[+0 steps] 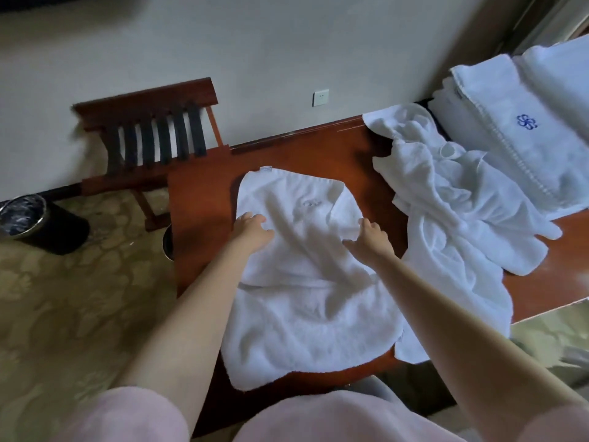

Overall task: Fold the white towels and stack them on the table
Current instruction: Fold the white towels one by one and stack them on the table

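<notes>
Left hand [251, 223] and right hand [369, 234] rest loosely open on the white towel [306, 314]; smooth outward from its middle before folding.

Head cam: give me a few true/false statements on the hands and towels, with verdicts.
1. Both the left hand and the right hand rest on the spread towel on the table. True.
2. The folded towel stack bears a red emblem. False: the emblem is blue.
3. A crumpled towel heap lies to the right of the spread towel. True.
4. The waste bin stands on the table. False: it stands on the floor, left of the table.
</notes>
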A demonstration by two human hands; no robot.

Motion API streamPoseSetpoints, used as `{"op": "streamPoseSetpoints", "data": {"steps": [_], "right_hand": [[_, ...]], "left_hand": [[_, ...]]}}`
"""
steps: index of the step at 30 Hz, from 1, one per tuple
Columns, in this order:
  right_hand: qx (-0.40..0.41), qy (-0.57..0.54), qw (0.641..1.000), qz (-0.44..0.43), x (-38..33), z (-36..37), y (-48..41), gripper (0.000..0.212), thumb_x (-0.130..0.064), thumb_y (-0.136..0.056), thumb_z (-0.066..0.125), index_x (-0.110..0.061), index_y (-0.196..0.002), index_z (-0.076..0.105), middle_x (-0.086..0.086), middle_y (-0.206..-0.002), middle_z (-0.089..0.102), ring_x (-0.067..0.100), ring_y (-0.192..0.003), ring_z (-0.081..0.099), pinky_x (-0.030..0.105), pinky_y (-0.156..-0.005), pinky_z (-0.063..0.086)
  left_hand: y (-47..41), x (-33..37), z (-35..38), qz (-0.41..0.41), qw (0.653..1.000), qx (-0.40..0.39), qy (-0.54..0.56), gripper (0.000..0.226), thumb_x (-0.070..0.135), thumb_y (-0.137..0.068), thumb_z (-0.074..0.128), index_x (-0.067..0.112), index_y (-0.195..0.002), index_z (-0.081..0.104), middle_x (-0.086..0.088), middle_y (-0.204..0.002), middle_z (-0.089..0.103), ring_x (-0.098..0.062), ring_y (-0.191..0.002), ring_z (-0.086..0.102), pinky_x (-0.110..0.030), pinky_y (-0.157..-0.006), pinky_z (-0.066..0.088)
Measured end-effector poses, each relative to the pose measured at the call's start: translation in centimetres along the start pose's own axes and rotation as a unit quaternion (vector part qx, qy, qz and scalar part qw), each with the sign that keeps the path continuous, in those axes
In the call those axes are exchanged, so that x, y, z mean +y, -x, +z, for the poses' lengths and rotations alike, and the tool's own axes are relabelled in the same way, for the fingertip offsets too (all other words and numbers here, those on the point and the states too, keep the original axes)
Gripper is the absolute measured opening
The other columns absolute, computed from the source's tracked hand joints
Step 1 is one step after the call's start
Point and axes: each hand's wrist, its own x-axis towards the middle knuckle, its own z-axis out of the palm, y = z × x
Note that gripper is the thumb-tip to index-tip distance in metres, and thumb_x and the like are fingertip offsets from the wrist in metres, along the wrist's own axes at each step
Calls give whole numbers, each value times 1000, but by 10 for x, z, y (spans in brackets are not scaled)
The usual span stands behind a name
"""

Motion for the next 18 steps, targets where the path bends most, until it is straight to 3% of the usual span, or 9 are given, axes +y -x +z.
{"op": "streamPoseSetpoints", "data": {"steps": [3, 5, 8, 11, 15, 18], "right_hand": [[-34, 42, 998, 25, -2, 12, -10, 63, -40, -87, 61, -18, -140, 36, 8, -137, 38, 31, -123, 38, 41, -88, 43], [-11, 80, 996, 29, -5, 21, -14, 56, -40, -85, 62, -18, -133, 41, 7, -132, 37, 30, -117, 39, 40, -83, 45], [12, 64, 998, 9, -9, 30, -25, 43, -32, -86, 61, -18, -124, 45, 7, -125, 39, 28, -106, 41, 39, -77, 48], [-2, 28, 999, -44, -12, 30, -41, 21, -26, -90, 56, -14, -107, 54, 6, -112, 45, 21, -87, 44, 29, -58, 39], [27, -80, 991, -100, -35, 10, -69, 15, -23, -92, 55, -14, -82, 49, 0, -89, 49, 18, -72, 46, 29, -51, 29], [89, -221, 967, -91, -66, -15, -96, 20, -18, -94, 53, -16, -76, 43, -6, -70, 46, 14, -62, 42, 28, -50, 29]], "left_hand": [[-29, 13, -2, 21, 999, -36, -15, 53, 33, -93, 52, 15, -142, 40, -7, -150, 31, -26, -134, 35, -35, -103, 38], [-44, 24, -3, 43, 998, -44, -32, 49, 33, -93, 52, 13, -137, 43, -9, -147, 32, -28, -129, 40, -36, -99, 41], [-63, 35, -2, 55, 995, -73, -34, 60, 38, -93, 51, 16, -145, 31, -7, -156, 15, -28, -140, 24, -38, -107, 34], [-69, 31, 8, 0, 990, -129, -62, 76, 54, -91, 46, 23, -152, 11, -2, -160, -13, -29, -147, 1, -46, -117, 13], [-66, 9, 17, -125, 988, -49, -82, 89, 73, -83, 40, 25, -151, 9, -8, -159, -7, -41, -145, 0, -54, -114, 5], [-65, -10, 13, -169, 985, -25, -19, 88, 75, -81, 42, 28, -149, 12, -5, -159, -4, -46, -142, -6, -54, -113, 13]]}}
